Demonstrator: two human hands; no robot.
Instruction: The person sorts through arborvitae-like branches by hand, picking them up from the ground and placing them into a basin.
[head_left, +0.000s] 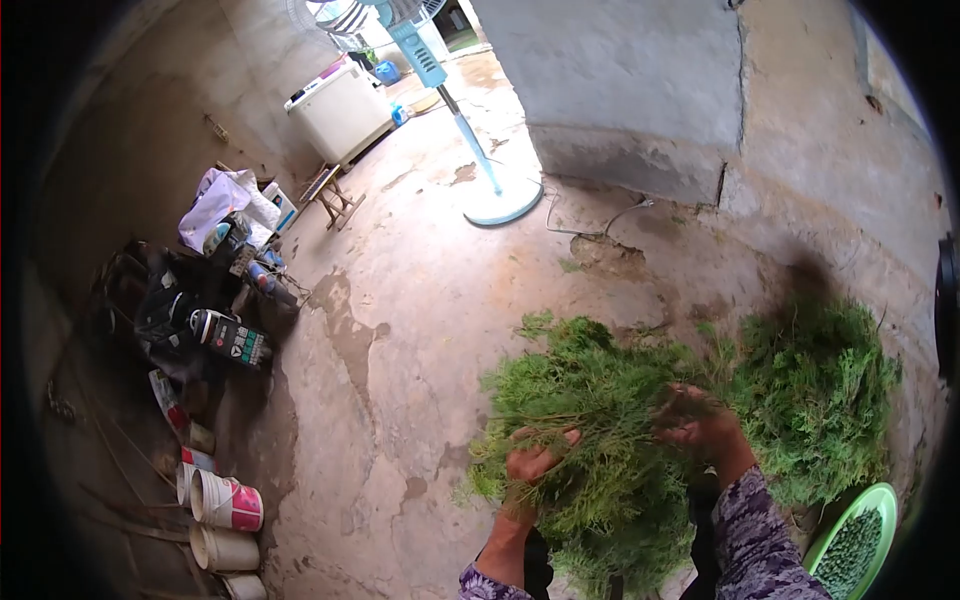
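A large bunch of feathery green branches (610, 500) lies in front of me, below and between my hands. My left hand (532, 458) is closed round some of its stems at the left side, its fingers partly covered by the foliage. On the right, my right hand (700, 420) is in the upper part of the bunch, blurred, with its fingers partly hidden by sprigs. Another heap of green branches (820, 400) rests to the right. Near the bottom right corner stands a green basin (892, 500) holding many small green pieces.
A light blue standing fan (505, 205) stands ahead, its cable on the floor. A white washing machine (340, 112) is behind it. Left are a scooter (170, 300), a small folding stool (335, 195) and several buckets (225, 500). A wall (620, 80) runs along the right.
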